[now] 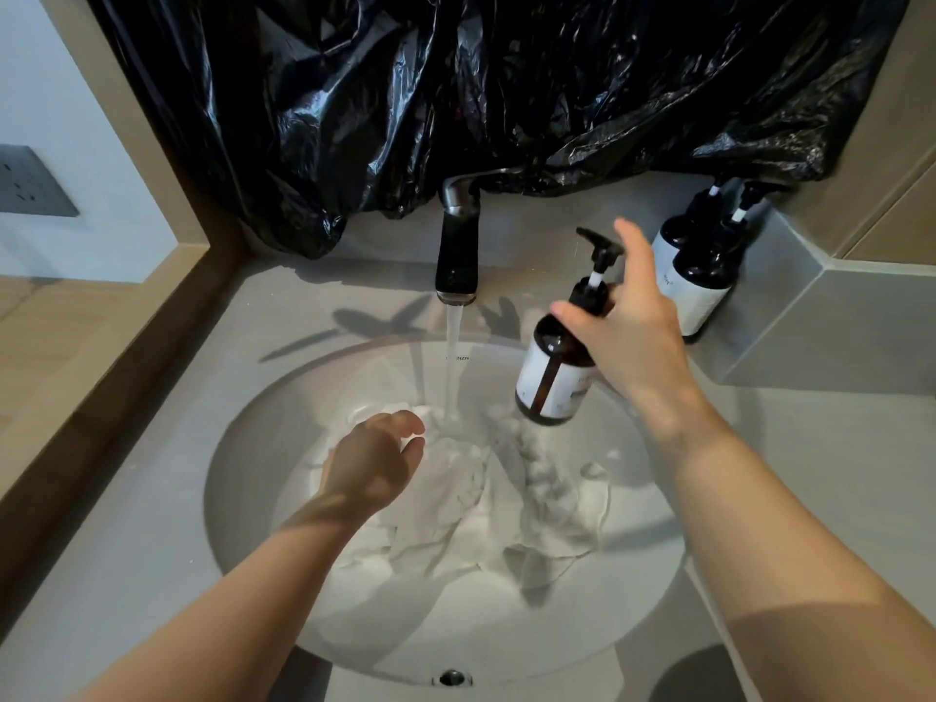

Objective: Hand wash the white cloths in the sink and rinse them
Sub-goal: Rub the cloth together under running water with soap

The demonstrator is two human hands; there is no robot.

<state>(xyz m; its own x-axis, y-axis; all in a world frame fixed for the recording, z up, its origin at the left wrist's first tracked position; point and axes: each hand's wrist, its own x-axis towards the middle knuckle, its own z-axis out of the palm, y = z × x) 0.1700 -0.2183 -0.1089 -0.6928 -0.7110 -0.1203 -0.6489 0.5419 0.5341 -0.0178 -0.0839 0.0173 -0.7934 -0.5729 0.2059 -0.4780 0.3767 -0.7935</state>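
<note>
Sink basin (238, 478) holds white cloths (456, 514); right hand (625, 336) grips pump bottle (549, 380), left hand (372, 463) loosely open above them.

Your white cloths (445, 509) lie wet and crumpled in the round white sink (243, 473), spread from its centre toward four o'clock. Running water (452, 367) strikes their twelve o'clock edge.

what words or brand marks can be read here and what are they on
"ENZR": on the sink wall behind the water stream; any earlier letters are unclear.
Label of the pump bottle held by the right hand: print too blurred to read.
Labels of the two counter bottles: too small to read.
</note>
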